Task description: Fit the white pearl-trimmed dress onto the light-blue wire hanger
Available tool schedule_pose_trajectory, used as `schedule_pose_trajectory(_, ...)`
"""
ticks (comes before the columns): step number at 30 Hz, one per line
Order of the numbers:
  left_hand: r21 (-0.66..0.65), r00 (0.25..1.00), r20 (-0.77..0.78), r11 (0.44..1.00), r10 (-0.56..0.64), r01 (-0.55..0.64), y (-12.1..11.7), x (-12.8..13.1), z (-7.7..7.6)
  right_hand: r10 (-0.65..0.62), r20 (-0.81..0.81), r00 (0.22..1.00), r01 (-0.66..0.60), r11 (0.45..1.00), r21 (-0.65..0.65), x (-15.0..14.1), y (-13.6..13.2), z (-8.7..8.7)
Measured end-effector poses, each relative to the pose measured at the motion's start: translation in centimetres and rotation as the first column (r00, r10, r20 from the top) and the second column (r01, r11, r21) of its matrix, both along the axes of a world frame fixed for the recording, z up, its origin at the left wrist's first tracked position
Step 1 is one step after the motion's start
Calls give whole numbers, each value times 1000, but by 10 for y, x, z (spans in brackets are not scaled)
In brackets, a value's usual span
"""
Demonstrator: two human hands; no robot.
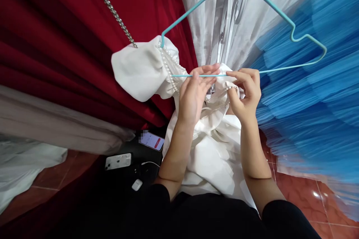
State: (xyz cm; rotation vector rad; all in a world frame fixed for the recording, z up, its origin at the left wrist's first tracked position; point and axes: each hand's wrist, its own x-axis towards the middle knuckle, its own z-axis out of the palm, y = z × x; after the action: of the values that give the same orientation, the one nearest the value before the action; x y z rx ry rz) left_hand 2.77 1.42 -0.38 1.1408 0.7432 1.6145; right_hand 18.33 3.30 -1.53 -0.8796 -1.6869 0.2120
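A white dress (209,153) with puffed sleeves and pearl-bead trim lies over the lap. One puffed sleeve (140,69) hangs at the left end of a light-blue hanger (200,5), whose right end is bare. My left hand (193,95) holds the hanger's bottom bar between its thumb and outstretched fingers. Close beside it, my right hand (246,93) pinches the dress's pearl-trimmed edge between thumb and fingers, just below the bar. Its index fingertip is at the bar. The fabric between the hands is bunched and partly hidden by them.
A red curtain (134,3) and a beaded chain (112,9) are at left. Blue tulle (314,93) fills the right side, with a metal stand (223,26) behind. Two phones (118,161) (151,140) and a white earbud case (137,184) lie on a black surface.
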Motion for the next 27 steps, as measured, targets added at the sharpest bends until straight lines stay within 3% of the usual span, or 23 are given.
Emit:
schedule_pose_trajectory(2, 12, 986, 163, 999, -43, 42, 1, 9, 3, -13, 12, 1000, 13, 1000, 3, -1, -2, -3)
schedule_pose_trajectory(4, 13, 976, 216, 1000, 2, -5, 0, 13, 5, -37, 23, 999, 36, 999, 32, 1, -4, -9)
schedule_pose_trajectory(7, 44, 965, 261, 999, 15, -27, 2, 9, 4, -186, -65, 980, 193, 973, 128, 14, -4, -19)
schedule_pose_trajectory(10, 74, 960, 279, 997, 12, -34, 7, -2, 3, -387, -353, 852, 455, 880, 134, 44, 8, -18)
schedule_pose_trajectory(11, 78, 961, 276, 996, 18, -41, 8, -5, 4, -401, -451, 797, 493, 864, 103, 57, 13, -13)
schedule_pose_trajectory(13, 85, 965, 260, 995, 31, -55, 10, -8, 6, -368, -576, 730, 470, 882, 33, 82, 23, 2)
schedule_pose_trajectory(18, 64, 975, 181, 988, 128, -142, 7, -3, 9, -361, -510, 781, 422, 907, 4, 115, 29, 55)
schedule_pose_trajectory(22, 63, 970, 181, 982, 165, -179, 5, 1, 8, -343, -316, 885, 371, 928, 32, 98, 28, 83)
schedule_pose_trajectory(27, 92, 970, 172, 977, 173, -191, 7, 0, 7, -245, -175, 954, 265, 959, 99, 68, 34, 97)
